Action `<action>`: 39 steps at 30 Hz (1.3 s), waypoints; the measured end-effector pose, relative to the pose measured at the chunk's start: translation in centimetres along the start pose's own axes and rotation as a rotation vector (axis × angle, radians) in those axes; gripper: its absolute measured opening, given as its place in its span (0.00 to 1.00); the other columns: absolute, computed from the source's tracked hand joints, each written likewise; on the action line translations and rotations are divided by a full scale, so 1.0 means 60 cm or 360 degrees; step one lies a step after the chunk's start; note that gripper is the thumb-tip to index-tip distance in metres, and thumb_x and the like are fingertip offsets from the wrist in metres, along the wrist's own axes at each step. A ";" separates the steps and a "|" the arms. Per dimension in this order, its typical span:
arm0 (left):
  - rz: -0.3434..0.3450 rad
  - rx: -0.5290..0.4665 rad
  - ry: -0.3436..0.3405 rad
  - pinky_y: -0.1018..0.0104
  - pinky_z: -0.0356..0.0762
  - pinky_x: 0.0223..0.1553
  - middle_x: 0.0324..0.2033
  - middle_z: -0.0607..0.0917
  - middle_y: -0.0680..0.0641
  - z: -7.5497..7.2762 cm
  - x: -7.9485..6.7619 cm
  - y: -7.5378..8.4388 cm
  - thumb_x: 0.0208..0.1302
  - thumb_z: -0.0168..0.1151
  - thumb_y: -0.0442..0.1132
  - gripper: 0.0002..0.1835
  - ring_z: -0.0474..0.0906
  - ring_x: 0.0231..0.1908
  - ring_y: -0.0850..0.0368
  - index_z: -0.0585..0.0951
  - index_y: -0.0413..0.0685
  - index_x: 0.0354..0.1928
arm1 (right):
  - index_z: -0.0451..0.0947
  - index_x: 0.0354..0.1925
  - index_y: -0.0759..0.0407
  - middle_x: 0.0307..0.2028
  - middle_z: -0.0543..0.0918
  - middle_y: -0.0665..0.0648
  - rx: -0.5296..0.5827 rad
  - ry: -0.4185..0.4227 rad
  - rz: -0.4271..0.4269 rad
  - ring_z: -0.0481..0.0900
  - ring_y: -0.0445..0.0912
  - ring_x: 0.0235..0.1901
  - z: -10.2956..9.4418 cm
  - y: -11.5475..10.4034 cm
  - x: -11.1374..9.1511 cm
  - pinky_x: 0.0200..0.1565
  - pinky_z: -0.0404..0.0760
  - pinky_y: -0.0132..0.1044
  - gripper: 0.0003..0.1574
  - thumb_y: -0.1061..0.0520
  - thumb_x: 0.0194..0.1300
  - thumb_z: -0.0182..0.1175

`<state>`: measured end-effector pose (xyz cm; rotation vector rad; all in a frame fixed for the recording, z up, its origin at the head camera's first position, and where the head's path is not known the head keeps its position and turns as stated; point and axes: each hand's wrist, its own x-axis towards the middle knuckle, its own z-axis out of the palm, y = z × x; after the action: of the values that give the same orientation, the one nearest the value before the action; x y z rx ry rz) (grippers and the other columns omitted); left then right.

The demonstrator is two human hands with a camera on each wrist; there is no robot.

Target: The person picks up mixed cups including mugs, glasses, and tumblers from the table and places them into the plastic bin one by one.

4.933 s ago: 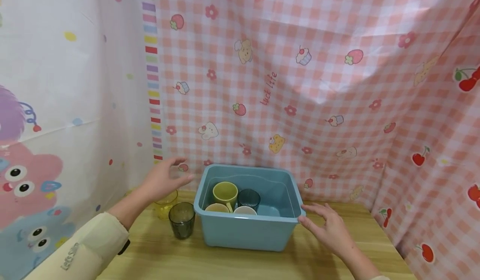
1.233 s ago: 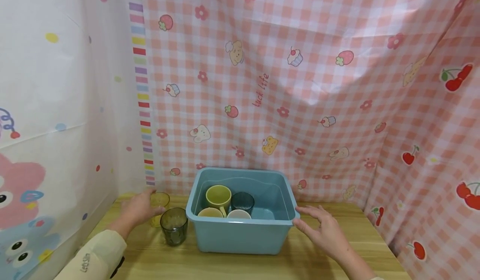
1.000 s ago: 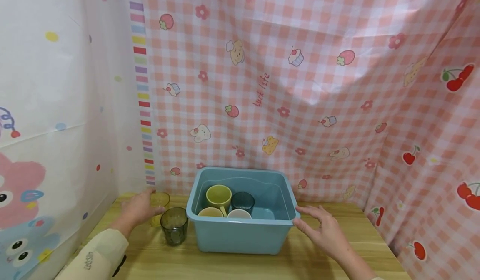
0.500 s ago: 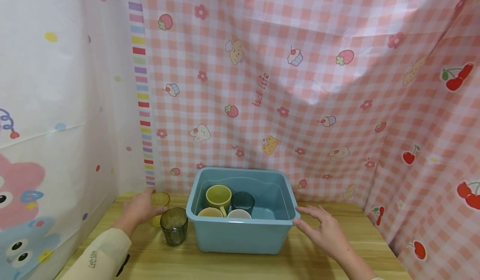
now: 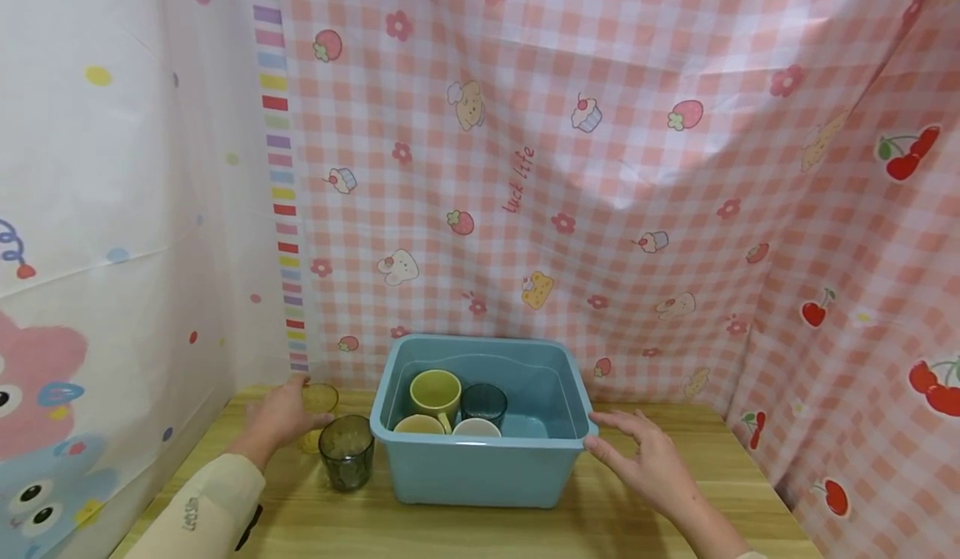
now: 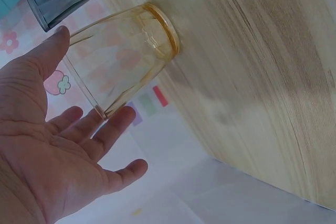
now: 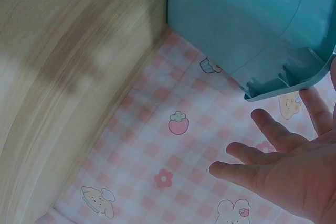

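Note:
My left hand [image 5: 281, 417] is around the rim of a clear yellow glass [image 6: 123, 59] standing on the table. Its thumb is at one side of the rim and its loosely extended fingers at the other; how firmly they touch is unclear. Just beside it stands a dark smoky glass [image 5: 347, 455]. A blue plastic bin [image 5: 483, 471] contains a yellow-green mug [image 5: 436, 394], a pale yellow mug [image 5: 420, 426], a white cup [image 5: 477, 430] and a dark glass [image 5: 483, 405]. At the bin's right corner, my right hand [image 5: 645, 459] touches the rim, fingers spread.
The wood-grain table [image 5: 450, 534] meets a pink checked cloth [image 5: 480, 167] close behind the bin. White patterned cloth [image 5: 135, 167] hangs on the left. Bare wood lies in front of the bin and to its right.
Since the oldest frame, my left hand has come down from the air beside the bin to the yellow glass. Over the last second it has hardly moved, and my right hand stays at the bin's corner.

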<state>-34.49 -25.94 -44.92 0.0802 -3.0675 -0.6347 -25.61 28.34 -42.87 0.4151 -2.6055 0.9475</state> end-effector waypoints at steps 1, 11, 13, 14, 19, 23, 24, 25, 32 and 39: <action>-0.0002 -0.0005 0.0001 0.18 0.66 0.64 0.70 0.75 0.24 0.000 0.000 0.000 0.66 0.75 0.60 0.53 0.72 0.67 0.20 0.63 0.30 0.77 | 0.86 0.63 0.53 0.64 0.86 0.65 0.0004 0.0001 -0.0001 0.68 0.77 0.73 0.000 0.000 0.000 0.71 0.65 0.77 0.27 0.42 0.73 0.70; -0.0025 -0.0039 0.0030 0.20 0.67 0.63 0.71 0.75 0.26 0.001 0.001 0.002 0.63 0.76 0.59 0.55 0.73 0.66 0.21 0.62 0.28 0.77 | 0.86 0.64 0.52 0.65 0.84 0.67 -0.0003 0.0004 0.0010 0.66 0.79 0.74 0.000 -0.002 -0.001 0.68 0.67 0.79 0.27 0.42 0.73 0.70; -0.0033 -0.0037 0.0041 0.20 0.68 0.63 0.70 0.76 0.27 0.002 0.002 0.001 0.63 0.76 0.60 0.56 0.74 0.66 0.21 0.62 0.28 0.77 | 0.86 0.64 0.52 0.65 0.84 0.67 -0.0001 0.0003 0.0010 0.66 0.80 0.74 -0.001 -0.003 -0.001 0.68 0.68 0.79 0.27 0.42 0.73 0.70; -0.0034 -0.0039 0.0048 0.20 0.67 0.63 0.70 0.76 0.27 0.002 0.002 0.001 0.63 0.76 0.60 0.56 0.74 0.66 0.21 0.62 0.28 0.77 | 0.86 0.64 0.52 0.65 0.84 0.67 0.0003 0.0002 0.0010 0.66 0.80 0.74 -0.001 -0.003 0.000 0.68 0.68 0.79 0.27 0.42 0.73 0.70; -0.0020 -0.0033 0.0092 0.20 0.68 0.62 0.68 0.77 0.26 0.005 0.001 -0.003 0.62 0.76 0.60 0.55 0.75 0.65 0.21 0.62 0.28 0.77 | 0.86 0.64 0.52 0.66 0.84 0.66 0.0008 -0.0002 0.0010 0.65 0.79 0.74 -0.001 -0.003 0.001 0.69 0.67 0.79 0.27 0.42 0.72 0.70; -0.0013 -0.0053 0.0109 0.22 0.70 0.61 0.68 0.77 0.24 0.001 -0.003 -0.006 0.62 0.76 0.58 0.54 0.76 0.64 0.21 0.62 0.26 0.76 | 0.86 0.64 0.52 0.66 0.84 0.66 0.0007 0.0001 0.0012 0.66 0.79 0.74 -0.001 -0.003 0.000 0.68 0.68 0.79 0.27 0.42 0.72 0.70; -0.0013 -0.0051 0.0110 0.23 0.71 0.61 0.68 0.77 0.24 -0.001 -0.004 -0.006 0.62 0.76 0.58 0.54 0.76 0.63 0.22 0.62 0.26 0.75 | 0.86 0.63 0.52 0.66 0.84 0.67 0.0004 0.0002 0.0014 0.66 0.79 0.74 -0.001 -0.003 -0.001 0.68 0.68 0.79 0.27 0.42 0.73 0.70; -0.0013 -0.0053 0.0113 0.24 0.73 0.60 0.68 0.77 0.23 -0.003 -0.005 -0.007 0.62 0.76 0.57 0.54 0.77 0.62 0.22 0.62 0.25 0.75 | 0.86 0.63 0.52 0.66 0.84 0.67 0.0003 0.0004 0.0015 0.66 0.79 0.74 -0.001 -0.003 -0.001 0.68 0.67 0.79 0.27 0.42 0.73 0.70; 0.0014 -0.0056 0.0171 0.27 0.77 0.56 0.67 0.76 0.21 -0.019 -0.012 -0.014 0.63 0.74 0.57 0.54 0.79 0.60 0.23 0.61 0.25 0.76 | 0.86 0.64 0.52 0.66 0.84 0.67 0.0007 -0.0003 0.0030 0.65 0.80 0.74 0.000 -0.002 -0.002 0.66 0.70 0.80 0.28 0.41 0.73 0.70; 0.0055 -0.0097 0.0248 0.18 0.65 0.62 0.69 0.73 0.21 -0.040 -0.022 -0.017 0.62 0.75 0.56 0.54 0.73 0.65 0.19 0.62 0.25 0.76 | 0.86 0.63 0.52 0.65 0.85 0.66 0.0007 0.0019 0.0009 0.67 0.79 0.73 0.001 -0.002 -0.001 0.68 0.69 0.79 0.27 0.42 0.73 0.70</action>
<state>-33.11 -27.77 -43.15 0.0726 -2.8919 -0.6847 -25.53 28.25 -42.85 0.4023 -2.5955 0.9549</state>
